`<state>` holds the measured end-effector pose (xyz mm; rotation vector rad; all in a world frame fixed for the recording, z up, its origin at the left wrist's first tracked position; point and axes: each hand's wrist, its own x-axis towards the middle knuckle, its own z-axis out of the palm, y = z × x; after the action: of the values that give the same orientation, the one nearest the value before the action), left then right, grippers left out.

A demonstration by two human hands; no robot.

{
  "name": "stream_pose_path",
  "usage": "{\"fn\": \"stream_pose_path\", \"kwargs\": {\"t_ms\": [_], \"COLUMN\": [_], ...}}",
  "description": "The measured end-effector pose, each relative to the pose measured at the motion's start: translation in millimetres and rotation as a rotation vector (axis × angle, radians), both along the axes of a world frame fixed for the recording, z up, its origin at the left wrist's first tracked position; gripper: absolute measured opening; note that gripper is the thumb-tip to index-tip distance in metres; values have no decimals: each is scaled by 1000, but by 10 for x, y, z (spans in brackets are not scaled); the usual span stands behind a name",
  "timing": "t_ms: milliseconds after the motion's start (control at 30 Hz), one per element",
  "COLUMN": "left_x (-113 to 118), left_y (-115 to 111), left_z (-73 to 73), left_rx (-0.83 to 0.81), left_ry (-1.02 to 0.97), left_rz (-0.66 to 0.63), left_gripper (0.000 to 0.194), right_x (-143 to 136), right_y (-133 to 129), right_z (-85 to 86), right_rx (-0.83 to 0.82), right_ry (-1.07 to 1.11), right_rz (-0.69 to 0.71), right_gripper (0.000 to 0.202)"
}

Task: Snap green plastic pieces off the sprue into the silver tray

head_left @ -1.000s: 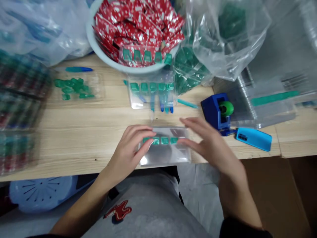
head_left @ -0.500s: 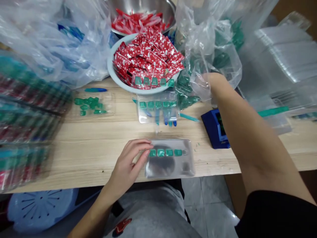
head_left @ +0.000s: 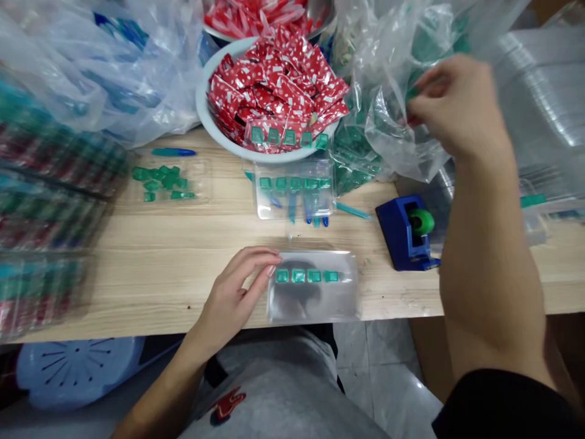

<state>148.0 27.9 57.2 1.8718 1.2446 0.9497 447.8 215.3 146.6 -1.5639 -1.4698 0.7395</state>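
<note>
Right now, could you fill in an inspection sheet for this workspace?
Surface: pale wood-look table, small dark specks.
Things: clear tray showing four green pieces.
Clutter: pale bowl heaped with red packets; blue tape dispenser.
Hands: left hand at the tray's left end; right hand by a clear bag, grip unclear.
Cables: nothing seen.
Surroundings: tiled floor, blue slotted plastic item.
</note>
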Motion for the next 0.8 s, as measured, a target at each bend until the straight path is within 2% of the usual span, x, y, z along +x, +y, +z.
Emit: {"fn": "stream_pose_path", "kwargs": {"t_ms": [33, 100, 133, 167, 233, 300, 400, 567, 667, 800], "left_x": [3, 25, 49, 83, 179, 294, 435, 483, 469, 446], "left_y": [2, 11, 17, 24, 35, 39, 30, -26, -67, -97], "left_z": [1, 13, 27, 48, 107, 186, 303, 400, 399, 396], "left_rx": [-6, -18, -20, -20, 0, 52, 145, 216, 193, 76], "left_ry": [-7, -29, -48, -70, -117, -144, -129, 5, 5, -137], "left_rz": [4, 12, 19, 27, 32, 0, -55, -64, -63, -68], "left_gripper": [18, 17, 17, 16, 14, 13, 15, 16, 15, 16], "right_x": [-21, -120, -199, -292, -501, -690, -856, -889, -893, -922], "right_y": [-190, -631, -861, -1082, -1457, -1715, -1926, -2148, -2245, -2284], "right_z": [52, 77, 47, -8, -161, -311, -418, -368, -365, -416], "right_rx": [66, 259, 279, 213, -30, -158, -171, -91, -60, 3], "right_ry": [-33, -56, 8, 105, 309, 448, 550, 444, 333, 290], "right_rz": [-32, -24, -9, 13, 146, 213, 157, 100, 87, 87], "right_gripper": [25, 27, 24, 21, 15, 9, 12, 22, 24, 20]}}
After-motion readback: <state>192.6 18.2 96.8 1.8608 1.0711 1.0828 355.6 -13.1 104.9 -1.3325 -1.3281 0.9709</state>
